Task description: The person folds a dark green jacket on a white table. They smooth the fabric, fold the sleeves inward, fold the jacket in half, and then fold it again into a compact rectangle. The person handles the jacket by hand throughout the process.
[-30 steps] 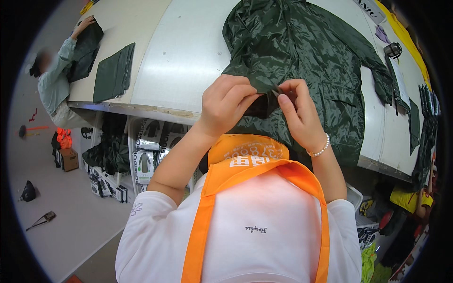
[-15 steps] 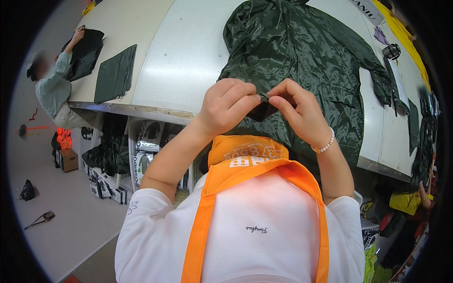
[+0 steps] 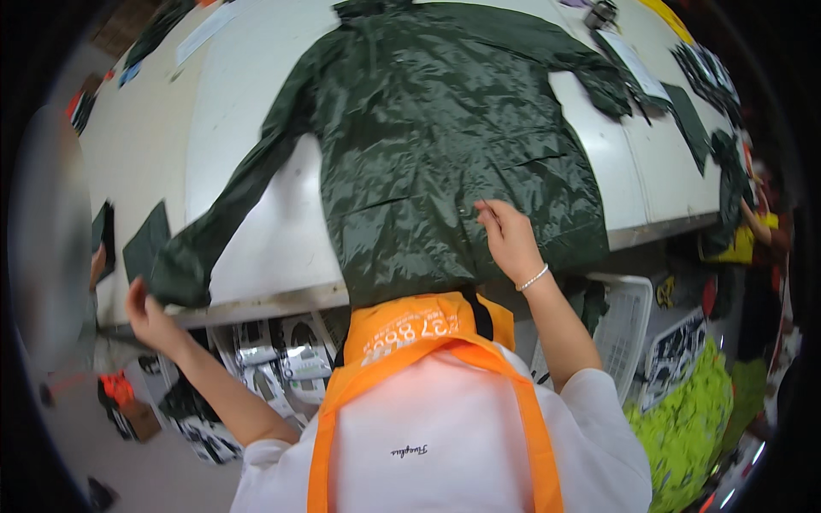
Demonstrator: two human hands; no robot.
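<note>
A glossy dark green rain jacket (image 3: 428,128) lies spread across the table, its hem toward me. One sleeve (image 3: 248,192) stretches out to the left, and its cuff hangs slightly over the table's near edge. My left hand (image 3: 152,321) is beside that cuff, fingers apart, with nothing visible in them. Above the lower front of the jacket, my right hand (image 3: 510,239) is closed in a pinch. A thin dark sliver shows at its fingertips, too small to name.
White table (image 3: 248,103) under the jacket. Folded dark green piece (image 3: 147,239) at left; clipboard with paper (image 3: 634,64) and dark packs (image 3: 705,77) at right. Below are a white basket (image 3: 629,316) and yellow-green garments (image 3: 684,427). A co-worker's hand (image 3: 757,224) is at far right.
My hands have parted from their shared pinch on the dark fabric. The left swung far left and the sleeve now lies stretched out there; the right stayed over the jacket. The view has shifted.
</note>
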